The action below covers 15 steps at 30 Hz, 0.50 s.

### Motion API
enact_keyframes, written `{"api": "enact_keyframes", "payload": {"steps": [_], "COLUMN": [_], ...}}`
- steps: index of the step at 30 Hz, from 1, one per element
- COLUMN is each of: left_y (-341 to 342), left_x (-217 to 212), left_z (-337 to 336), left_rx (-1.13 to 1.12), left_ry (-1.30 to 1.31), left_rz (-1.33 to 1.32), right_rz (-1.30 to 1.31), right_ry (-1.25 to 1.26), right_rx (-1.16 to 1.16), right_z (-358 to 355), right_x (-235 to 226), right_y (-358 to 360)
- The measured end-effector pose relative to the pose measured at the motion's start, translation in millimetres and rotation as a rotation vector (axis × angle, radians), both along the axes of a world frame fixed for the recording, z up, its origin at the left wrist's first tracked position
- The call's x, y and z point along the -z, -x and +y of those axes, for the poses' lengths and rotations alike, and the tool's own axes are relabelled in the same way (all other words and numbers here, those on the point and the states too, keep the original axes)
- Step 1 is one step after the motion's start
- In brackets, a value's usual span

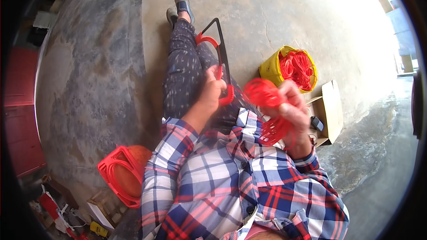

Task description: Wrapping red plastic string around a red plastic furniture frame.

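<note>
I sit on a concrete floor with my legs stretched out. My left hand (212,90) grips a black triangular frame (221,49) with red plastic pieces on it, resting on my lap. My right hand (292,109) is closed on a bundle of thin red plastic loops (263,94) held up over my thigh, with more red loops hanging below the fingers. My plaid sleeves fill the lower part of the view.
A yellow bucket (272,67) full of red loops stands at my right, next to an open cardboard box (330,106). A stack of red triangular plastic frames (118,175) lies at my left hip. Clutter and small boxes sit at the lower left.
</note>
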<state>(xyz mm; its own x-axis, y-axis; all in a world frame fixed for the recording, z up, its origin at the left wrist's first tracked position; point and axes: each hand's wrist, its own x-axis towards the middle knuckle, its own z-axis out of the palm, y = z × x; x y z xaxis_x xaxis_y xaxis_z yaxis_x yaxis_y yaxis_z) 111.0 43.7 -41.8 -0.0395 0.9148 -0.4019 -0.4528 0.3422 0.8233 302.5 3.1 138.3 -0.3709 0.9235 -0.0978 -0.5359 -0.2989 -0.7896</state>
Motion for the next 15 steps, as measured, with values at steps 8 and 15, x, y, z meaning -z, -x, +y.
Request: {"api": "enact_keyframes", "payload": {"steps": [8, 15], "left_y": [-19.3, 28.9], "left_x": [-67.5, -33.8], "left_z": [-13.2, 15.6], "left_rx": [0.183, -0.053], "left_ry": [-0.656, -0.099], "left_rz": [1.068, 0.338], "right_rz": [0.266, -0.932], "right_ry": [-0.783, -0.755], "right_rx": [-0.158, -0.351], "right_z": [45.0, 80.3], "right_x": [-64.3, 49.4], "right_y": [-29.0, -18.5]}}
